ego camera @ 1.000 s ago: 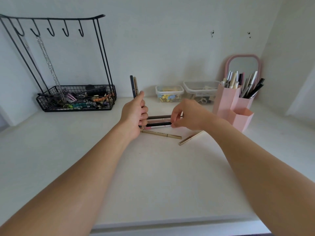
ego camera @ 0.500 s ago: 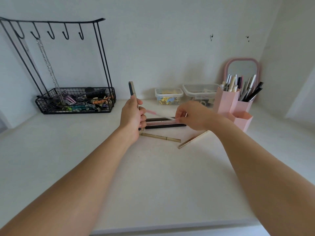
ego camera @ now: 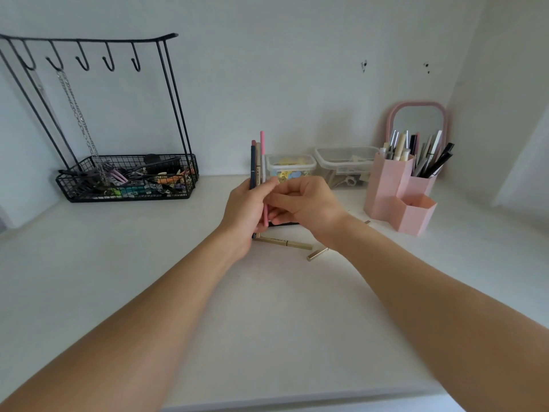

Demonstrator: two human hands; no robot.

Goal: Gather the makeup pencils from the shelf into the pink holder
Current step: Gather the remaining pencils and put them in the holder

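My left hand (ego camera: 245, 209) grips a small upright bundle of makeup pencils (ego camera: 256, 165), dark and beige. A pink pencil (ego camera: 263, 162) stands upright against that bundle, and my right hand (ego camera: 306, 206) pinches it low down, touching the left hand. On the white shelf below lie two gold pencils (ego camera: 285, 242) (ego camera: 317, 254) and a dark one (ego camera: 285, 223), mostly hidden behind my hands. The pink holder (ego camera: 389, 185) stands at the right, its tall cells full of pencils and its low front cell (ego camera: 416, 215) showing nothing inside.
A black wire rack (ego camera: 124, 179) with hooks and a basket of clips stands at the back left. Two clear lidded boxes (ego camera: 289, 169) (ego camera: 344, 165) sit against the back wall. A pink-framed mirror (ego camera: 417, 120) leans behind the holder. The shelf's front edge (ego camera: 297, 399) runs below my forearms.
My right hand lifted the pink pencil off the shelf, swung it upright and brought it against the bundle in my left hand. The left hand stayed about where it was.
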